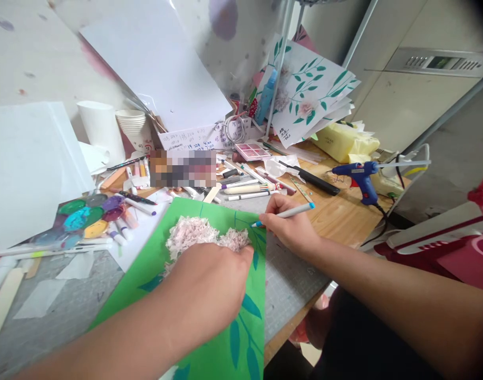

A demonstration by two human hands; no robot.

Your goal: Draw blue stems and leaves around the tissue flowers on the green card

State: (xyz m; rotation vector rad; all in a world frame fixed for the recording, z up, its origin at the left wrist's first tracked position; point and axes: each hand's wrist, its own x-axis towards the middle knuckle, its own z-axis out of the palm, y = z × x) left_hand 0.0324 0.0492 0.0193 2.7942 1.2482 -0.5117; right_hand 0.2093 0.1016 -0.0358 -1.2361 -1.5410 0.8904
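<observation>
A green sheet with painted teal leaves and stems lies on the grey cutting mat. Pale pink, ruffled flower shapes sit on its upper part. My right hand grips a white marker with a blue end, its blue tip at the sheet's upper right edge beside a stem. Across the sheet reaches my left hand, its fingers bent down at the right-hand flower; whether they pinch anything is hidden by the back of the hand.
Scattered markers lie behind the sheet. A paint palette and paper cups are at the left. On the right are a blue glue gun, a yellow pack and leaf-painted sheets. A white board leans at the back.
</observation>
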